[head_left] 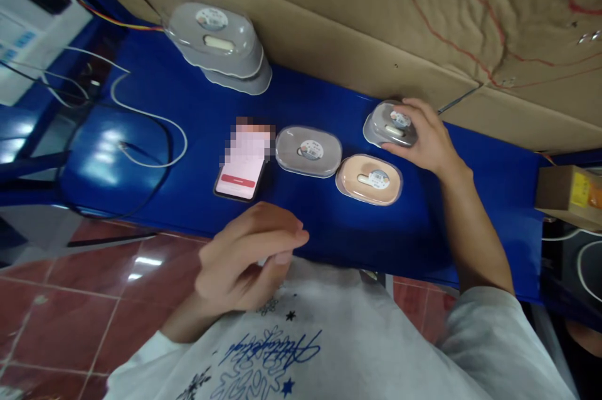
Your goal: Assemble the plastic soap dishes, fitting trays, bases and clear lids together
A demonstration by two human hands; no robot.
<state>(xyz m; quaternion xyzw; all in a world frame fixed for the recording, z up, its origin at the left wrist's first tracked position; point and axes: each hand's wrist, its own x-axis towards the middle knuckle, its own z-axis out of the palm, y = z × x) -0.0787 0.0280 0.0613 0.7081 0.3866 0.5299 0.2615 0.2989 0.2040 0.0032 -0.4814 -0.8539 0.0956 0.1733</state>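
Observation:
My right hand (423, 136) is closed around a small grey oval container (388, 123) with a clear cover and a round label, at the back right of the blue table. A pale grey rim shows under its left side. Just in front lies a peach oval container (369, 180) with a similar label. Left of that, a flat grey oval container (308, 150) lies on the table. In front of my chest, my left hand (249, 256) is loosely closed, fingers curled, with nothing visible in it. A phone (238, 177) with a lit screen lies beyond it.
A stack of grey oval containers (214, 42) stands at the back left. Brown cardboard (329, 30) rises along the table's (305, 218) rear edge. A white cable (181, 130) loops across the left side. A cardboard box (559, 193) is at the right end.

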